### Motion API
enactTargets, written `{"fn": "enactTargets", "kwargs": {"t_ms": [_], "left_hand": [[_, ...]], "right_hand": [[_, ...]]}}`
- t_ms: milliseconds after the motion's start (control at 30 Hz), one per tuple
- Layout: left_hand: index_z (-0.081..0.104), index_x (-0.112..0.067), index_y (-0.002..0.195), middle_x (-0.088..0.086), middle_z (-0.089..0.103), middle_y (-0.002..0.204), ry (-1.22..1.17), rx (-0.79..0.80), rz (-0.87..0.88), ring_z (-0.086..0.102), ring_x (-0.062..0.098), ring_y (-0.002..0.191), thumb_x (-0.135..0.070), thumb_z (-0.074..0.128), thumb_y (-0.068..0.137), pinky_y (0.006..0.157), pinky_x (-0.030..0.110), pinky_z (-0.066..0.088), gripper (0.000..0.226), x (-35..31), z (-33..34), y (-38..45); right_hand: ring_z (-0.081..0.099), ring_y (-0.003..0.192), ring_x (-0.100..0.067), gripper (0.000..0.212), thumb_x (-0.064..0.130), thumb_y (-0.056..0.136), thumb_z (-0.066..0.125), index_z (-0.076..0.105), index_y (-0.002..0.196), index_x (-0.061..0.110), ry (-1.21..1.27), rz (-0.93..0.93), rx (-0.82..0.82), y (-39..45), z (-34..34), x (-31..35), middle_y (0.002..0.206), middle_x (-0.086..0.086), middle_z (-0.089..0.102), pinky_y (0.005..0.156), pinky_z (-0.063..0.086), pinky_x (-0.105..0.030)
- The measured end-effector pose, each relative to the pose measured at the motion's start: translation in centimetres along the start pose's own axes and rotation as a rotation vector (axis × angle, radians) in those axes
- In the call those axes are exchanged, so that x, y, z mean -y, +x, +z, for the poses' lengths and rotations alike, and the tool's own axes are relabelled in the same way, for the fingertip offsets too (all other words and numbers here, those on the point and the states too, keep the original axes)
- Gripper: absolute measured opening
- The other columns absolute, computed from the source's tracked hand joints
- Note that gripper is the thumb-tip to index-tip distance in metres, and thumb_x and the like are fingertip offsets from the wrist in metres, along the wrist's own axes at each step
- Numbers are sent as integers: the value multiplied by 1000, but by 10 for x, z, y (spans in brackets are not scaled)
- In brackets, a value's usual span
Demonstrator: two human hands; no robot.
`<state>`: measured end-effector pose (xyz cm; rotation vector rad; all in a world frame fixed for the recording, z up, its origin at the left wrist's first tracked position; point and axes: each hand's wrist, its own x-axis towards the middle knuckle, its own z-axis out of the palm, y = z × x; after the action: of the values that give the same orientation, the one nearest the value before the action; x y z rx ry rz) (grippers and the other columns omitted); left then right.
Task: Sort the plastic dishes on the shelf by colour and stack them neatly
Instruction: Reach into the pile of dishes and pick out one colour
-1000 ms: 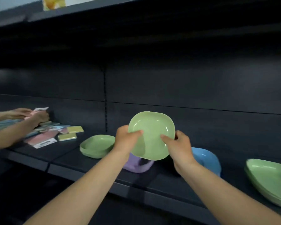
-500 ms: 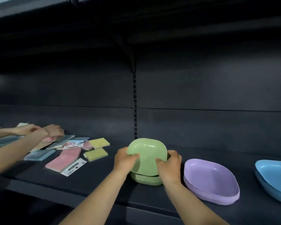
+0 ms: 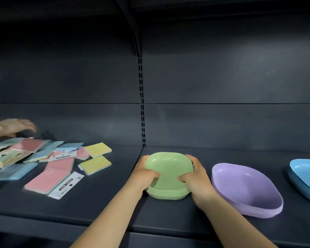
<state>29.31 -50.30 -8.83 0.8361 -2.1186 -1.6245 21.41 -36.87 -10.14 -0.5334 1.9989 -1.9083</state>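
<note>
Both hands are engaged on the green dish (image 3: pixel 168 169): left hand (image 3: pixel 144 173) and right hand (image 3: pixel 192 178) grasp opposite sides, thumbs hooked over the rim, forearms converging from below. The dish is seated on a green stack (image 3: pixel 166 193) mid-shelf (image 3: pixel 168 217), towards the front edge. Rims should be squared and pressed level before release; misalignment is judged the chief risk.

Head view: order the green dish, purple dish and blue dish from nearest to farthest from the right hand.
1. green dish: gripped by the right hand, to its left.
2. purple dish: just right of that hand.
3. blue dish: far right edge of the shelf.
</note>
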Motion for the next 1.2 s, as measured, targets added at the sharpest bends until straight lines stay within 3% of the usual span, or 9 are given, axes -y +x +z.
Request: {"fn": "enactTargets", "kwargs": {"t_ms": [100, 200, 300, 400, 567, 767, 1000, 1200], "left_hand": [[47, -30, 114, -1, 59, 110, -8, 18, -23, 57, 20, 102, 0, 64, 83, 88, 36, 50, 47, 0, -2, 5], [49, -24, 112, 0, 60, 111, 41, 33, -47, 57, 20, 98, -1, 66, 82, 82, 32, 49, 42, -5, -5, 6], [43, -20, 135, 3, 53, 128, 213, 58, -31, 54, 22, 112, -10, 74, 78, 87, 29, 45, 66, -22, -12, 5], [28, -22, 146, 6, 37, 147, 348, 61, 91, 44, 22, 129, -24, 74, 80, 101, 29, 38, 80, -51, -17, 0], [41, -25, 137, 0, 39, 142, 834, 112, 441, 39, 18, 131, -37, 66, 85, 103, 28, 34, 58, -104, 7, -25], [42, -24, 138, 0, 41, 138, 1064, 153, 649, 36, 22, 132, -43, 59, 87, 106, 33, 34, 57, -151, 102, -62], [40, -23, 138, 1, 41, 138, 1061, 248, 764, 35, 21, 131, -43, 57, 88, 102, 33, 36, 56, -192, 249, -121], [41, -22, 137, 2, 42, 136, 983, 352, 798, 37, 21, 129, -42, 57, 88, 101, 34, 38, 55, -217, 401, -192]], "right_hand": [[57, 91, -10, 60, -17, 77, 47, 50, 115, 29, -18, -5, -4, 1, 1, 1, 99, 6, 61, 74, 47, -25], [55, 89, -11, 57, -15, 79, 47, 48, 120, 25, -56, 11, 15, 2, 0, 6, 97, 6, 59, 70, 45, -22], [55, 98, -17, 61, -7, 82, 54, 40, 136, 19, -202, 25, 23, 3, -5, 20, 113, 1, 57, 77, 45, -24], [50, 121, -17, 66, 8, 83, 66, 37, 141, 17, -406, -117, 27, 1, -31, 48, 139, -6, 46, 93, 41, -23], [38, 130, -21, 62, 31, 85, 66, 38, 140, 20, -1062, -426, 16, -31, -114, 98, 138, -3, 44, 102, 32, -26], [37, 128, -24, 66, 49, 85, 59, 36, 141, 22, -1523, -382, -65, -74, -238, 112, 137, -3, 42, 106, 35, -36], [37, 129, -24, 66, 52, 85, 58, 35, 141, 25, -1598, -214, -213, -134, -403, 106, 137, -1, 42, 102, 35, -36], [36, 130, -23, 68, 52, 83, 60, 35, 141, 26, -1597, -130, -234, -200, -554, 93, 139, 0, 41, 105, 35, -36]]}}
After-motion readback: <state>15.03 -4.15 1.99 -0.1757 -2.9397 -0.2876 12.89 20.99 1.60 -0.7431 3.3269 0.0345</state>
